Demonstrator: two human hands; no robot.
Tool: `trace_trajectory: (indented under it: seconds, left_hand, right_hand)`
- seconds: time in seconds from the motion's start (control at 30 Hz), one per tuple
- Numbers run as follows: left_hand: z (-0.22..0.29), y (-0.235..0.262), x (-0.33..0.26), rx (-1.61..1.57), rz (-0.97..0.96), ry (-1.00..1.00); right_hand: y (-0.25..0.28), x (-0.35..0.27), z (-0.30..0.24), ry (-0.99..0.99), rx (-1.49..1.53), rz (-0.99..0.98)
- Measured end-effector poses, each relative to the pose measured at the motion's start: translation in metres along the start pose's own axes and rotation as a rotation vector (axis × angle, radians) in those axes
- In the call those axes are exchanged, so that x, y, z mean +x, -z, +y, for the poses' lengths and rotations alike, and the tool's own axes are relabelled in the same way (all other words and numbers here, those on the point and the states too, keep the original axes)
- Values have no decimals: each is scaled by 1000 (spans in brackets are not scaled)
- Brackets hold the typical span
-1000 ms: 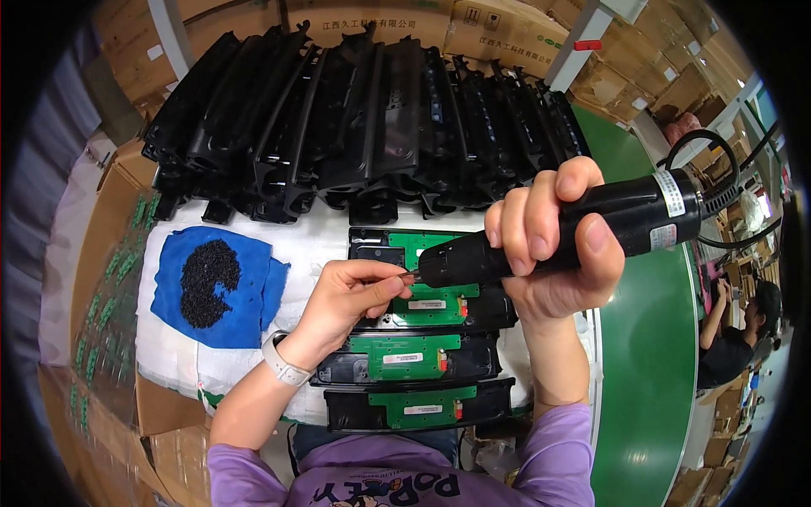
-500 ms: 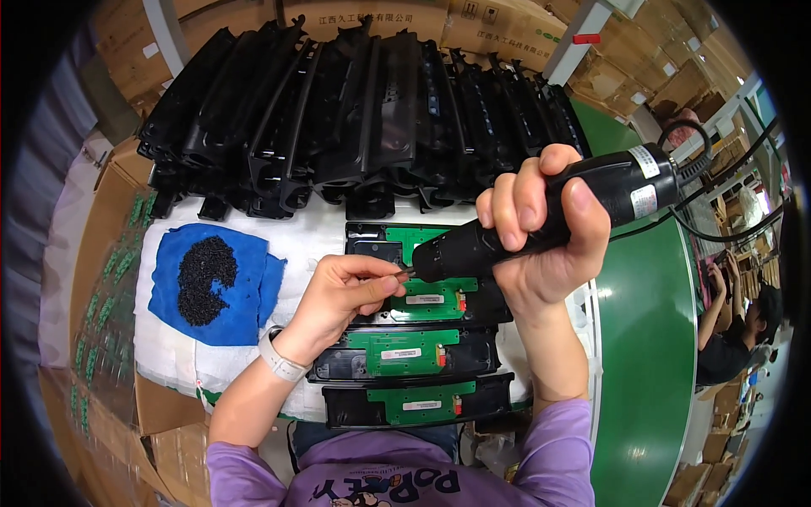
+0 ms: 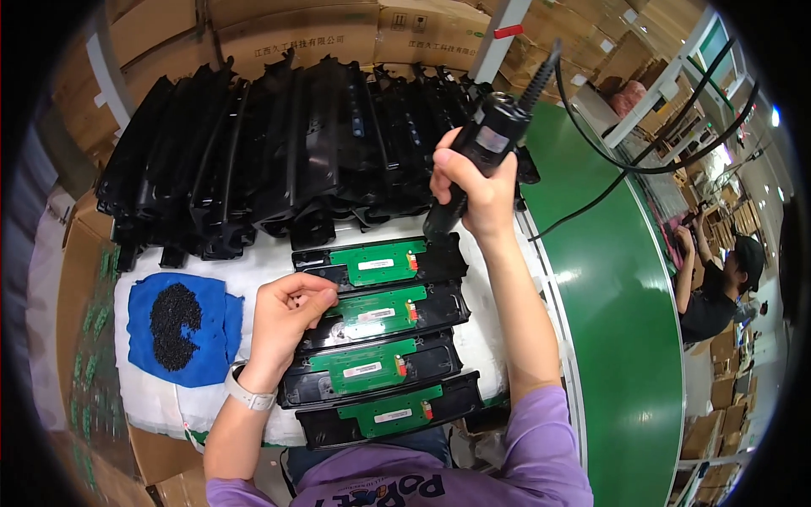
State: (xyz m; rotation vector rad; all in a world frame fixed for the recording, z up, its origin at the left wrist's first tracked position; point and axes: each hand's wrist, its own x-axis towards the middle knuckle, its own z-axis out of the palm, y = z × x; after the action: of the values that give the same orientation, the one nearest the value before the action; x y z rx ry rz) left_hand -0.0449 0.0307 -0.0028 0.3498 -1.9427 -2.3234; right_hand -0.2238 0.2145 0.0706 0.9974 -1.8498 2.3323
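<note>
My right hand (image 3: 475, 186) grips a black electric screwdriver (image 3: 473, 160) held upright, its tip down at the right end of the top black tray (image 3: 439, 253). Several black trays with green circuit boards (image 3: 378, 262) lie in a row on the white bench surface (image 3: 211, 414) in front of me. My left hand (image 3: 285, 314) rests with fingers curled at the left end of the second tray's board (image 3: 376, 311); whether it pinches a screw I cannot tell.
A blue cloth (image 3: 182, 329) with a heap of small black screws (image 3: 173, 325) lies left. Black plastic housings (image 3: 279, 160) are stacked behind the trays. A green conveyor belt (image 3: 621, 313) runs on the right, where another person (image 3: 718, 283) works. Cardboard boxes (image 3: 279, 34) stand behind.
My right hand swung the screwdriver from lying sideways over the left of the boards to upright at the top tray's right end. My left hand dropped slightly, down to the second tray.
</note>
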Motion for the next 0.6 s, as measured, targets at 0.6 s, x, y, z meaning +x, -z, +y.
trace_trajectory:
  seconds: [0.6]
  left_hand:
    - [-4, 8, 6, -162, 7, 45]
  right_hand:
    - [0, 2, 18, -37, -62, 6]
